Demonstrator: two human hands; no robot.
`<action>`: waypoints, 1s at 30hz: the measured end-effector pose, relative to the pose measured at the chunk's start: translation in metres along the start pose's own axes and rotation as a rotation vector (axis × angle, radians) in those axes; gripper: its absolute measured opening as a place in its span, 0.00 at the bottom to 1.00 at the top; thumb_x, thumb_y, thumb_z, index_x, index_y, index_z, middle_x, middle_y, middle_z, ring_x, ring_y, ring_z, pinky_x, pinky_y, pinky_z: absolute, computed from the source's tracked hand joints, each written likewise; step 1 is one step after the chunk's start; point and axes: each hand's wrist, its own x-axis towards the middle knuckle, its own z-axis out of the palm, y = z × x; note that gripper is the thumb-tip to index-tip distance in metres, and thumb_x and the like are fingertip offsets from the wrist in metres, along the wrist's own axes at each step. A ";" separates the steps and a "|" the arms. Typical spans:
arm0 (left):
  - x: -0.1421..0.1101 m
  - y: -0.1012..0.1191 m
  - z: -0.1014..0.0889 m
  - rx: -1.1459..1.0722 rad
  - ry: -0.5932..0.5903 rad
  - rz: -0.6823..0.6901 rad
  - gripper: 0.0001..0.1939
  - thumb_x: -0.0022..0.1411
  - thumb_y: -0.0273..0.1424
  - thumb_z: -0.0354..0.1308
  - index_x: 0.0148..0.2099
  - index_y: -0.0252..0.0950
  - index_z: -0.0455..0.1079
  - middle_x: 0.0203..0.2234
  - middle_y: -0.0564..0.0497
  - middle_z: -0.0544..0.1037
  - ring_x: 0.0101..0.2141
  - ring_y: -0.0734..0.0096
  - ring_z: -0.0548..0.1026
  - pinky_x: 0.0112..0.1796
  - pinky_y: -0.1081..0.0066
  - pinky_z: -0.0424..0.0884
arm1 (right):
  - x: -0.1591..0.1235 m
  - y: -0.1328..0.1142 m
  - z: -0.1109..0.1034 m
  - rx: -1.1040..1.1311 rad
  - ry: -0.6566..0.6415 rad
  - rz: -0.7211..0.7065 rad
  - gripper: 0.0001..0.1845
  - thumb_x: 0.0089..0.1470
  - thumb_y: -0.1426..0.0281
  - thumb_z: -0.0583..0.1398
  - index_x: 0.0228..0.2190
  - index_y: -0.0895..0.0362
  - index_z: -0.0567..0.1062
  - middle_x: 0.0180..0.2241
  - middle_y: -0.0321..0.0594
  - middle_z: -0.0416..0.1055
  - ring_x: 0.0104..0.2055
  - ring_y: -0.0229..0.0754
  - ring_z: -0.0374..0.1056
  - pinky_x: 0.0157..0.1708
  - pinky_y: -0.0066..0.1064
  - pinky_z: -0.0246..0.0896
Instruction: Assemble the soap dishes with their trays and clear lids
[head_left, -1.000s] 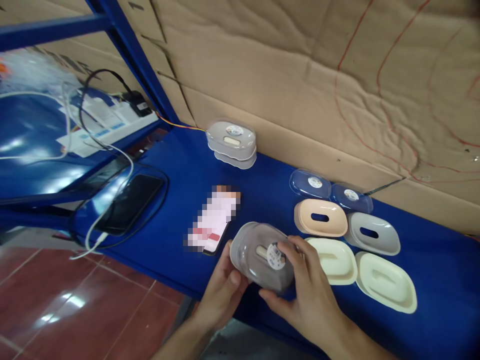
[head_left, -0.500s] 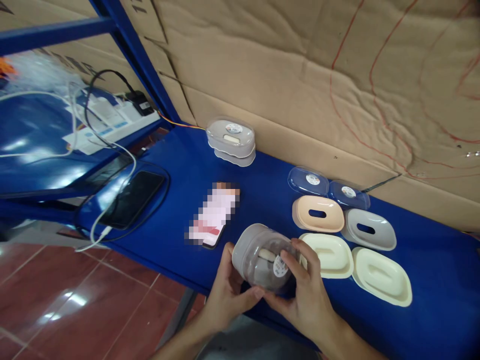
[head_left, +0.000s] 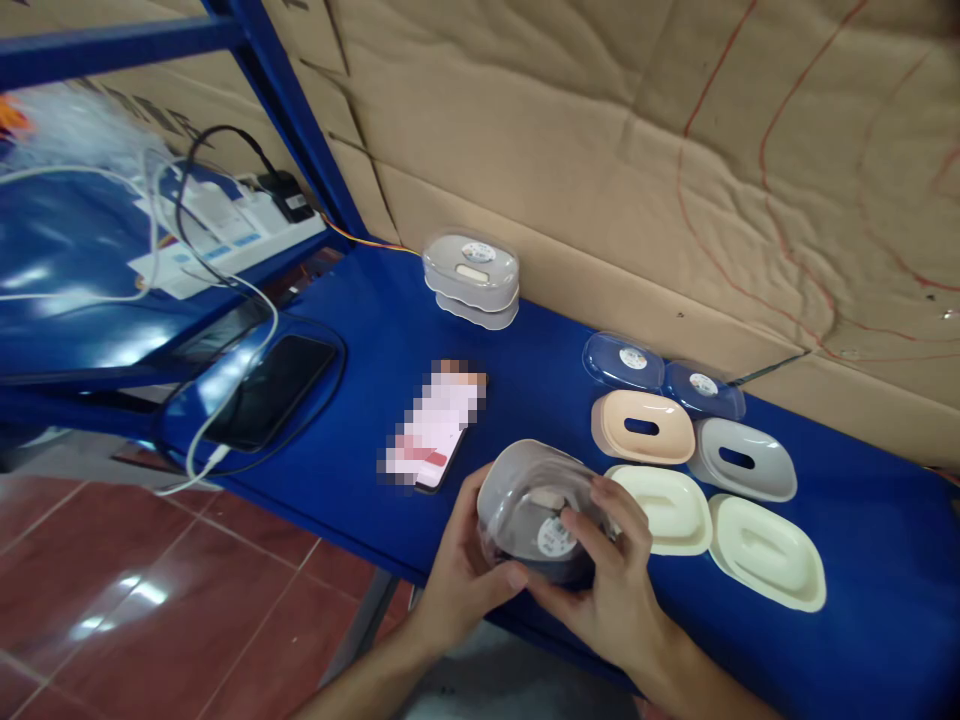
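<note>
Between my two hands, over the front edge of the blue table, is a grey soap box (head_left: 517,500) with a clear lid and a round white label. My left hand (head_left: 469,570) wraps round its left side, thumb along the near edge. My right hand (head_left: 611,570) grips the right side, with fingers over the clear lid near the label. Just right of it lie two cream trays (head_left: 766,552), a peach dish with a slot (head_left: 643,427) and a grey slotted dish (head_left: 742,460). Behind these rest two clear lids (head_left: 624,361) with round labels.
A stacked grey soap box (head_left: 471,280) stands by the cardboard wall (head_left: 570,150). A lit phone (head_left: 439,425) and a dark phone (head_left: 274,390) with a white cable lie on the table (head_left: 360,400). A power strip (head_left: 240,245) sits on the left shelf.
The soap box has tilted a little in my hands, its clear lid turning more toward me. Both hands keep their hold. The whole view has shifted slightly.
</note>
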 end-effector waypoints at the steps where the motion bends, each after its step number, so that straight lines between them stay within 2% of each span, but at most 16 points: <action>1: 0.001 0.000 -0.001 -0.007 0.010 0.014 0.41 0.54 0.46 0.78 0.65 0.45 0.66 0.54 0.44 0.81 0.51 0.52 0.81 0.49 0.65 0.77 | 0.001 0.002 0.000 0.000 0.006 0.019 0.31 0.58 0.63 0.70 0.59 0.50 0.67 0.59 0.49 0.57 0.67 0.61 0.60 0.59 0.58 0.73; 4: 0.001 -0.001 -0.002 0.007 0.031 0.030 0.37 0.55 0.43 0.78 0.63 0.46 0.68 0.49 0.46 0.83 0.47 0.57 0.83 0.46 0.68 0.77 | 0.001 0.007 -0.003 -0.004 -0.027 0.038 0.35 0.57 0.64 0.70 0.61 0.48 0.66 0.60 0.49 0.57 0.67 0.63 0.60 0.59 0.61 0.72; 7: 0.001 -0.001 -0.002 0.013 0.047 0.002 0.37 0.56 0.43 0.77 0.64 0.45 0.68 0.54 0.44 0.82 0.51 0.53 0.81 0.50 0.64 0.77 | 0.002 0.011 -0.006 0.029 -0.107 0.011 0.36 0.57 0.65 0.70 0.63 0.48 0.65 0.61 0.50 0.57 0.69 0.64 0.59 0.60 0.62 0.72; 14: -0.002 0.000 -0.009 -0.054 -0.031 -0.099 0.49 0.50 0.49 0.79 0.70 0.43 0.67 0.62 0.38 0.78 0.62 0.35 0.74 0.62 0.50 0.70 | 0.004 0.018 -0.017 0.123 -0.193 -0.056 0.41 0.57 0.61 0.72 0.66 0.48 0.64 0.64 0.51 0.57 0.72 0.67 0.58 0.63 0.62 0.69; 18: -0.003 -0.002 -0.014 -0.075 -0.035 -0.123 0.59 0.43 0.56 0.79 0.73 0.46 0.64 0.65 0.38 0.74 0.65 0.33 0.70 0.65 0.48 0.66 | 0.003 0.023 -0.022 0.153 -0.243 -0.076 0.45 0.59 0.54 0.71 0.69 0.49 0.61 0.67 0.53 0.55 0.74 0.66 0.54 0.66 0.60 0.66; 23: -0.001 0.001 -0.012 -0.100 -0.039 -0.125 0.52 0.45 0.58 0.77 0.69 0.49 0.68 0.61 0.42 0.78 0.63 0.34 0.72 0.63 0.47 0.68 | 0.001 0.029 -0.022 0.192 -0.283 -0.089 0.52 0.57 0.46 0.69 0.72 0.51 0.56 0.70 0.56 0.52 0.75 0.68 0.51 0.66 0.60 0.66; 30: -0.003 0.010 -0.001 -0.133 0.080 -0.146 0.50 0.43 0.56 0.79 0.66 0.46 0.71 0.56 0.42 0.80 0.62 0.35 0.73 0.61 0.48 0.70 | 0.001 0.030 -0.021 0.199 -0.286 -0.052 0.51 0.56 0.45 0.70 0.71 0.47 0.58 0.69 0.54 0.54 0.75 0.68 0.53 0.65 0.61 0.66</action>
